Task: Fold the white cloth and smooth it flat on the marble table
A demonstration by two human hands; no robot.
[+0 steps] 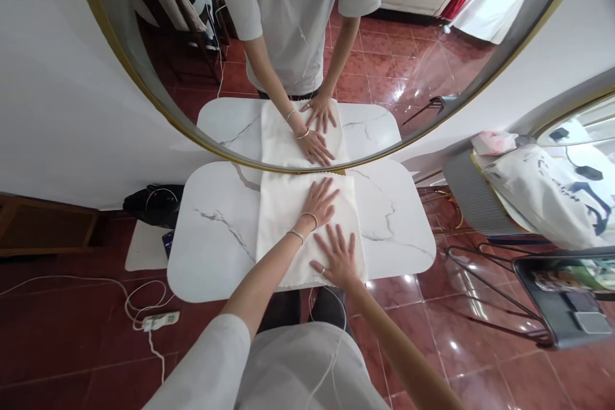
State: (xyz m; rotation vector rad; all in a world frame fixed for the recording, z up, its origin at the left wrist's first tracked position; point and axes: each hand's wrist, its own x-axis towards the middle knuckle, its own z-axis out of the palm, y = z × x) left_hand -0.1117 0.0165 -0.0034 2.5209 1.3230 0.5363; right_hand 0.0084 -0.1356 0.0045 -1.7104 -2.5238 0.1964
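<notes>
A cream-white cloth (pixel 281 224) lies flat across the middle of a white marble-patterned table (pixel 211 256). Palm down on its upper part rests my left hand (pixel 318 204), fingers stretched toward the upper right; two bracelets circle that wrist. Closer to me, my right hand (pixel 337 257) presses on the cloth's right side with fingers spread and a ring on one of them. Neither hand grips anything. The cloth's far edge reaches the mirror's rim.
A large gold-rimmed mirror (pixel 298 170) stands at the table's far edge, reflecting me and the room. On the right are a dark chair (pixel 557 307) and a white bag (pixel 552 189). A power strip (pixel 161 320) with cables lies on the red tiled floor, left.
</notes>
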